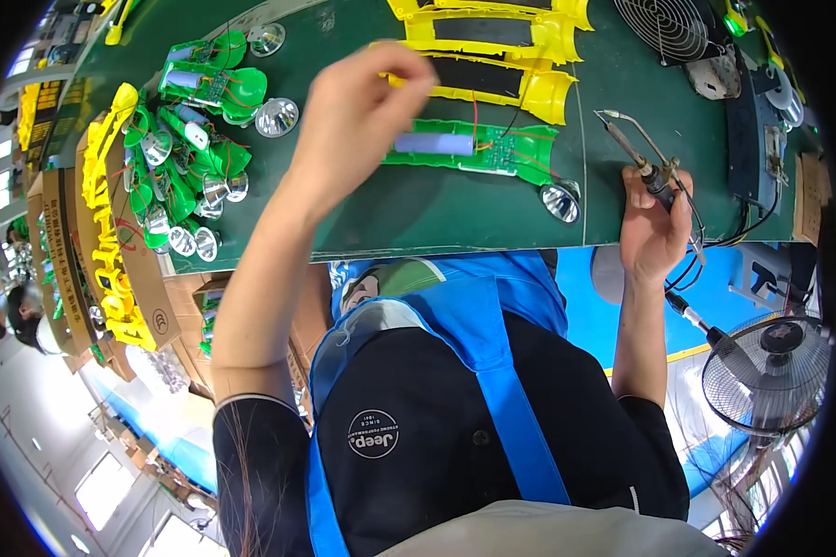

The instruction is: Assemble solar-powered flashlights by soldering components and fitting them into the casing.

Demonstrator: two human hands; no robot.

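My right hand (pixel 655 227) grips a soldering iron (pixel 656 180) with a thin curved metal tube beside its barrel; the tip points up and left over the green table. My left hand (pixel 358 121) hovers over the left end of a green half-shell (pixel 537 147), fingers curled together; whatever they pinch is hidden. Inside that shell sit a lavender battery cell (pixel 437 144) and a small circuit board (pixel 500 151). A silver reflector cup (pixel 560 201) hangs off its right end by wires. Just behind, a yellow half-shell (pixel 550 100) with a dark panel is linked by thin red and black wires.
More yellow shells (pixel 492 28) lie behind. Several green shells (pixel 190 158) with reflectors crowd the table's left, beside yellow frames (pixel 111 213) on a carton (pixel 149 297). A caged fan (pixel 661 26) and a dark box (pixel 754 139) stand right. Another fan (pixel 766 371) is below right.
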